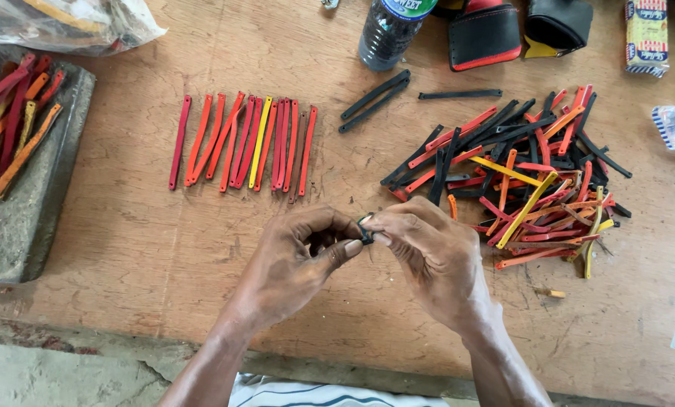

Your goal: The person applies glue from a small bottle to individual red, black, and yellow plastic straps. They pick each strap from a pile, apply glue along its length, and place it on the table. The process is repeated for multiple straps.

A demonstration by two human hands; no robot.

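Hands [364, 249] pinch a seemingly black strip [365, 229]; red, orange, yellow row [243, 143].

Worn matt wood table [164, 249]; matt rubbery strips [526, 173]; glossy plastic bottle [386, 34].

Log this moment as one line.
left hand: pinching black strip | right hand: pinching same strip | row of strips: laid out beyond hands | loose pile: right | table: wooden

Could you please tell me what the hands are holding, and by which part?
Both hands, left and right, pinch a small dark strip between their fingertips; which part is gripped cannot be told.
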